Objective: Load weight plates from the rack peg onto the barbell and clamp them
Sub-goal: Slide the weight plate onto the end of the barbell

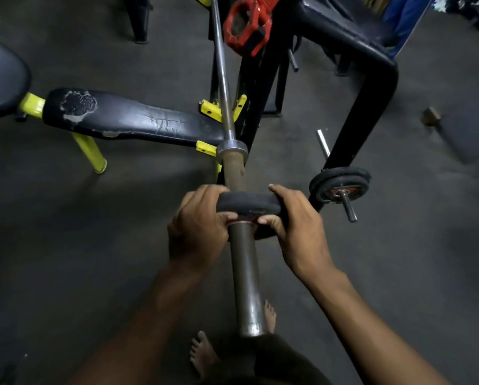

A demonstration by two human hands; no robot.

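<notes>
i'm in the loading step: both hands are on one plate [248,202] that is threaded on the sleeve [245,273] of the bar [223,79]. my left hand [198,232] curls round its left edge and my right hand [299,232] round its right edge, thumbs on the near face. ahead of the grip the sleeve runs bare to the collar [232,149], so i judge the plate is partway on. next it should slide forward until it seats there. more plates [339,184] sit on a peg [348,208] just right of my right hand. the red clamp [246,26] hangs far ahead, possibly on the rack.
</notes>
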